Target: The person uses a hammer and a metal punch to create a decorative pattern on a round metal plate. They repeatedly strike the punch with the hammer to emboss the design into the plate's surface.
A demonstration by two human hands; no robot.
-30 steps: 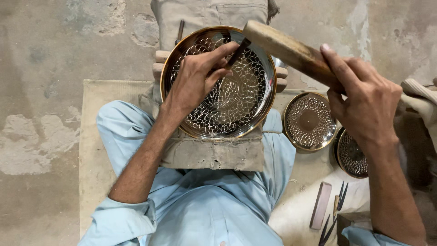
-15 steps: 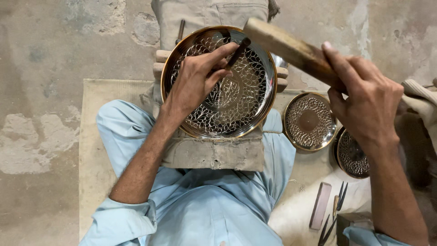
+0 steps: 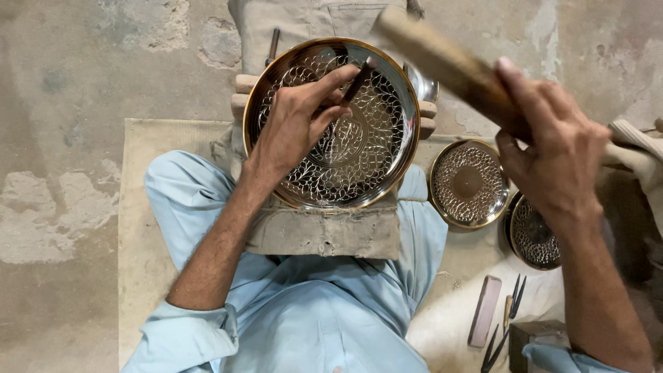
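Observation:
A large round brass plate with a pierced lace-like pattern rests on a grey padded block over my lap. My left hand lies on the plate and grips a thin dark chisel, its tip set on the pattern near the far rim. My right hand is raised to the right of the plate, closed around the wooden handle of a mallet, which is blurred and angled up toward the top of the view.
Two smaller pierced brass dishes lie on the floor to the right. A pinkish sharpening stone and several thin chisels lie near the bottom right. A cream mat covers the worn concrete floor.
The mallet in my right hand has swung slightly and is now blurred. My left hand and the chisel stay in place on the plate.

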